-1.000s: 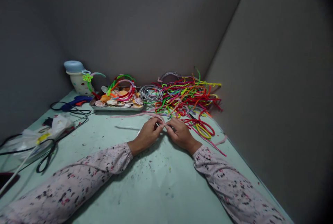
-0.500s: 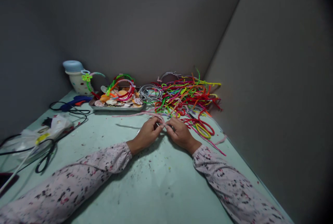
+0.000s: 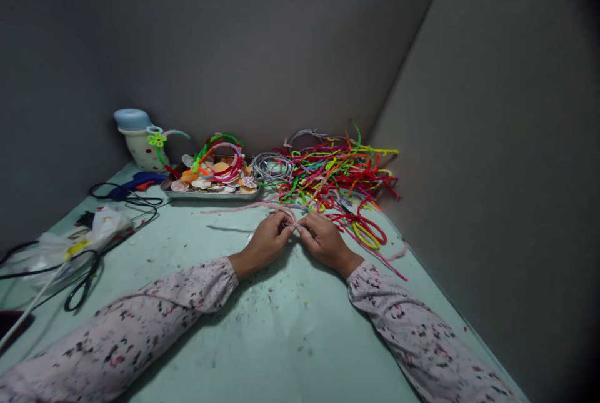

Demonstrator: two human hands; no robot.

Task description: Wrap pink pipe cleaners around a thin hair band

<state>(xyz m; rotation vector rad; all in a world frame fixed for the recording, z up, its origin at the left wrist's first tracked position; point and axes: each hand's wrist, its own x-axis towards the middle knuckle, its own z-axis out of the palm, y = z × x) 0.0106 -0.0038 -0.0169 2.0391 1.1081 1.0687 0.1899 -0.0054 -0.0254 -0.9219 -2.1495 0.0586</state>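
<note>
My left hand (image 3: 268,239) and my right hand (image 3: 324,239) meet fingertip to fingertip over the middle of the table. Both are closed in a pinch on a pale pink pipe cleaner (image 3: 248,207), whose long end stretches away to the left behind my left hand. A thin grey wire-like strand (image 3: 229,228) sticks out to the left of my left hand; my fingers hide where it ends. Just right of my right hand lie red pipe cleaners (image 3: 372,223) and a yellow loop (image 3: 365,237).
A metal tray (image 3: 210,194) of shells and fuzzy rings stands at the back, beside a coil of grey wire (image 3: 272,167) and a heap of coloured pipe cleaners (image 3: 340,169). Leftward are a lidded cup (image 3: 140,147), a blue tool (image 3: 135,184), black cables (image 3: 96,259) and a plastic bag (image 3: 105,225).
Almost nothing differs. Both hands keep their pinch in the same place, with only a very slight shift of the fingers and the pink pipe cleaner.
</note>
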